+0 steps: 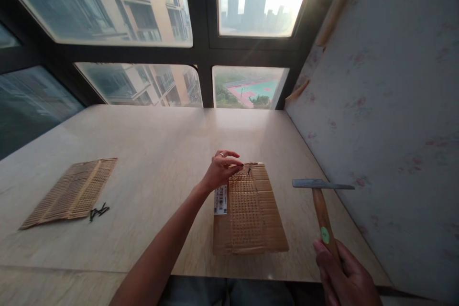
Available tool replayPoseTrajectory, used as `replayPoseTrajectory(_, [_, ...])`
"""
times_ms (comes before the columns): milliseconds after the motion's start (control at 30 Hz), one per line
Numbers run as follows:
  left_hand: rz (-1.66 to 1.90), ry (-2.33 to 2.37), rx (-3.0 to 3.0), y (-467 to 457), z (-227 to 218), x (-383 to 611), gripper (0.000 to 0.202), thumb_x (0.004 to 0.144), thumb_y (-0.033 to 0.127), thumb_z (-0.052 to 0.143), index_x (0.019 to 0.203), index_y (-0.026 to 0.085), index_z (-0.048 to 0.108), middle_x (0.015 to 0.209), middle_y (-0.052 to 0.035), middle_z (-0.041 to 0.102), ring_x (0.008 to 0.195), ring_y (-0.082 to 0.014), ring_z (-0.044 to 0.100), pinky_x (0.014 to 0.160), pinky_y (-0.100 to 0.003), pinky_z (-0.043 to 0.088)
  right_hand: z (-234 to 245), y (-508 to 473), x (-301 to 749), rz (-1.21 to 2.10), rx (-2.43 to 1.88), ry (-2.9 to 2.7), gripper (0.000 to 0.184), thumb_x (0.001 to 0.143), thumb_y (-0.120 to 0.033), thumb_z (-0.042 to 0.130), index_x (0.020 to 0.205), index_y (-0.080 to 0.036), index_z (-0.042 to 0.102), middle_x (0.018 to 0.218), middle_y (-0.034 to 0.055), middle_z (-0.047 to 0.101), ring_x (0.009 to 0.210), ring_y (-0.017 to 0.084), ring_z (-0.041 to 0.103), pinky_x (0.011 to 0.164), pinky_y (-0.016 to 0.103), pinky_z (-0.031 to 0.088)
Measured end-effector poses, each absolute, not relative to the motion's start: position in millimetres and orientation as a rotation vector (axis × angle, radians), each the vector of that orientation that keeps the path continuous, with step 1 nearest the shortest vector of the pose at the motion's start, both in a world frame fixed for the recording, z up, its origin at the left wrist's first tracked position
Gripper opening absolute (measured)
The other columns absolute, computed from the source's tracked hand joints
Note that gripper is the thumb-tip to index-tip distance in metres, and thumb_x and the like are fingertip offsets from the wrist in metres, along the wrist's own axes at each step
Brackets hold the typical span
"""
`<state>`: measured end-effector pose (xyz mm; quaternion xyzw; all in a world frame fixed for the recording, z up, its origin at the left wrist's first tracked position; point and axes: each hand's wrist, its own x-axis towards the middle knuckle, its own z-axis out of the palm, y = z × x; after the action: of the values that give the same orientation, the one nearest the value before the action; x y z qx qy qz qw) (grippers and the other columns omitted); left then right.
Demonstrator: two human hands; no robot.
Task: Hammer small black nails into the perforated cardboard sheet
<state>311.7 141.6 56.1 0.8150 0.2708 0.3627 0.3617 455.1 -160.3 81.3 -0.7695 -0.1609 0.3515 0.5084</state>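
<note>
My right hand (344, 272) is wrapped round the wooden handle of a hammer (324, 220), which has a green sticker. The hammer's narrow metal head is raised to the right of a cardboard block (276, 229). Over the block's far left edge, my left hand (224, 169), with a ring on one finger, pinches thumb and forefinger together. A dark speck shows at those fingertips, too small to make out. Just right of them a small dark nail (249, 171) stands in the cardboard. Rows of small holes cover the block's top, and a white barcode label (220, 200) lies along its left side.
On the left of the pale stone-like surface (154, 153) lies a flat ribbed cardboard sheet (77, 189). Several dark nails (98, 211) are piled by its near corner. A papered wall (394, 129) rises close on the right, and dark-framed windows (206, 48) stand behind.
</note>
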Motion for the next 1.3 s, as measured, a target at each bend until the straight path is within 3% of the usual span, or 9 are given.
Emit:
replayPoseTrajectory(133, [0.831, 0.672, 2.076, 149, 46, 314, 0.007, 0.078, 0.032, 0.077, 0.082, 0.028, 0.080, 0.122, -0.0086, 0.068, 0.129, -0.0277, 0.048, 0.108, -0.053, 0.039, 78, -155, 458, 0.855, -1.838, -0.397, 0.051, 0.076, -0.071, 0.064, 0.075, -0.023, 0.045, 0.038, -0.0132, 0.033, 0.025, 0.004, 0.023, 0.025, 0.014, 0.024])
replayPoseTrajectory(267, [0.785, 0.629, 2.062, 152, 41, 318, 0.006, 0.079, 0.029, 0.076, 0.083, 0.029, 0.080, 0.124, -0.0080, 0.068, 0.133, -0.0274, 0.046, 0.110, -0.054, 0.037, 76, -151, 458, 0.894, -1.850, -0.406, 0.049, 0.076, -0.069, 0.064, 0.076, -0.023, 0.047, 0.038, -0.0131, 0.033, 0.024, 0.005, 0.024, 0.024, 0.014, 0.026])
replayPoseTrajectory(833, [0.755, 0.649, 1.992, 146, 43, 323, 0.011, 0.081, 0.031, 0.071, 0.086, 0.027, 0.081, 0.112, -0.0080, 0.073, 0.111, -0.0240, 0.061, 0.097, -0.041, 0.049, 70, -151, 457, 0.954, -1.846, -0.502, 0.045, 0.084, -0.065, 0.058, 0.076, -0.023, 0.045, 0.037, -0.0136, 0.033, 0.024, 0.004, 0.026, 0.025, 0.012, 0.020])
replayPoseTrajectory(1300, [0.738, 0.611, 2.058, 147, 43, 325, 0.009, 0.082, 0.031, 0.072, 0.086, 0.030, 0.080, 0.106, -0.0054, 0.075, 0.113, -0.0243, 0.060, 0.101, -0.043, 0.045, 68, -151, 456, 0.981, -1.850, -0.507, 0.046, 0.083, -0.067, 0.057, 0.078, -0.024, 0.044, 0.037, -0.0136, 0.032, 0.024, 0.005, 0.026, 0.025, 0.013, 0.021])
